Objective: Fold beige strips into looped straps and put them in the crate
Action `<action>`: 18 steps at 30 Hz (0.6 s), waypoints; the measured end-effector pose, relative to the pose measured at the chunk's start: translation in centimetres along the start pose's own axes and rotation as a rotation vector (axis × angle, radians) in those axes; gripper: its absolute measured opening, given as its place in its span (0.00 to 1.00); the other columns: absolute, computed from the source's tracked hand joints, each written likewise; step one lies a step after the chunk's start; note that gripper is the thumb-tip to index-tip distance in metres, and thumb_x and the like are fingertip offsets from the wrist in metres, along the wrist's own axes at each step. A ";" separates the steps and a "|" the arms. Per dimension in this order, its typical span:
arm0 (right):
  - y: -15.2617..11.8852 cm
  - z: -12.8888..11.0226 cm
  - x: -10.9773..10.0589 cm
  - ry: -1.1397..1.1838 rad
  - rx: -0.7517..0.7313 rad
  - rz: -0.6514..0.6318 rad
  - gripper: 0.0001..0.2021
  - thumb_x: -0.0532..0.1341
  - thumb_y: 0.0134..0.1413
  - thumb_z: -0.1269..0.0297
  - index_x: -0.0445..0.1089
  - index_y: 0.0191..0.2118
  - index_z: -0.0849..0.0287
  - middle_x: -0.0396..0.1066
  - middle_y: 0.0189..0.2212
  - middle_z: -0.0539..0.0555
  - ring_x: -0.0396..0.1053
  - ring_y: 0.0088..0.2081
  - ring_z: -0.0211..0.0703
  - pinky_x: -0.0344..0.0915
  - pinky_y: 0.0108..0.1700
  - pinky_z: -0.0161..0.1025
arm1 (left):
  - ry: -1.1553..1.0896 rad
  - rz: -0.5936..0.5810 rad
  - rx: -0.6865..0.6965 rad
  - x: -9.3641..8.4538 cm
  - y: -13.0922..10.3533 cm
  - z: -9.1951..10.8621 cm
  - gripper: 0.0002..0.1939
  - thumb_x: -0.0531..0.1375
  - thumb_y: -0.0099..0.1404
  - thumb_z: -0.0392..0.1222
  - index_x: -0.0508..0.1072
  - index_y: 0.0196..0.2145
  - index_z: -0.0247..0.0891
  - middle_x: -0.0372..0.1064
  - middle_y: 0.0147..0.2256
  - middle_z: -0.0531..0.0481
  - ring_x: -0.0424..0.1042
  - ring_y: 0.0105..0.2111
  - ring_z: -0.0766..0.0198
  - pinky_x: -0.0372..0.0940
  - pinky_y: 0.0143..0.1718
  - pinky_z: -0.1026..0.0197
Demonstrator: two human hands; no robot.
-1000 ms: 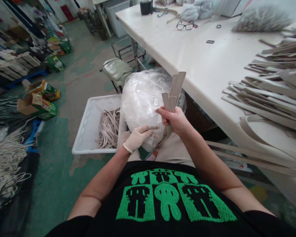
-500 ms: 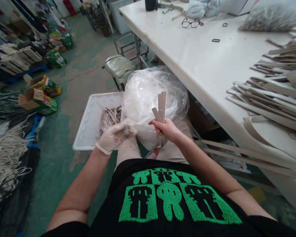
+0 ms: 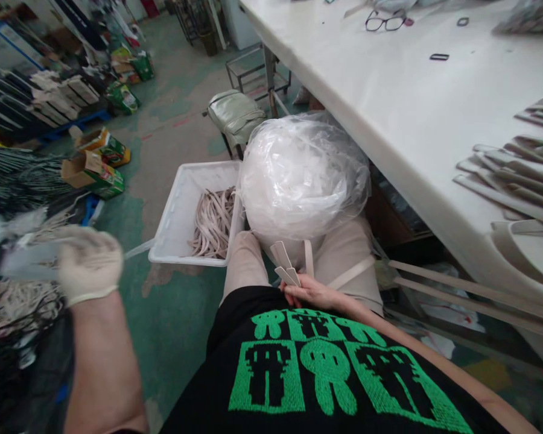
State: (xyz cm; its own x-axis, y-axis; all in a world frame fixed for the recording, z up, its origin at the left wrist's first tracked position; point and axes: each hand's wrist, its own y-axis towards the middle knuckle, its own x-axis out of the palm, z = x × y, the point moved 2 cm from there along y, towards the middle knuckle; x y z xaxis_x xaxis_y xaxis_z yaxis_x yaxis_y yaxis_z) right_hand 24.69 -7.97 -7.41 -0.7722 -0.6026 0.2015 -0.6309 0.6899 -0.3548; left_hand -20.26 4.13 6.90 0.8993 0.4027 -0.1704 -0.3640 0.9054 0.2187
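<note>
Down low, the right hand (image 3: pixel 311 292) curls its fingers around beige straps (image 3: pixel 281 255). The left hand (image 3: pixel 90 263) is blurred, its grip unclear.

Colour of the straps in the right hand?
Beige straps in the right hand; the head view shows them.

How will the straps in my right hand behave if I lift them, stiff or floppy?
The straps are probably fairly stiff over short lengths, as their ends stick straight out of your right hand. They look thin and flat, so they're likely light. The ends fan apart, so they may slide against each other.
</note>
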 end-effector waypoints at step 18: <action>3.6 -3.9 0.9 -0.026 0.052 0.157 0.20 0.60 0.57 0.45 0.62 0.26 0.57 0.66 0.19 0.47 0.61 0.17 0.33 0.54 0.20 0.31 | -0.853 -0.174 -1.019 21.8 -17.0 -6.2 0.12 0.55 0.74 0.40 0.80 0.42 0.44 0.80 0.46 0.52 0.76 0.51 0.66 0.67 0.57 0.59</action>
State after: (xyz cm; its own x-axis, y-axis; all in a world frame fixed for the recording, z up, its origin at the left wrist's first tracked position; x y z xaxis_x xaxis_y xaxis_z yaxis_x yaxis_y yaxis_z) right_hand 21.39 -4.49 -4.97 -0.8583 -0.4996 0.1169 -0.4976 0.7550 -0.4271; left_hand 4.01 -1.62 -6.49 0.6853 0.4014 0.6077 0.0890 0.7820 -0.6169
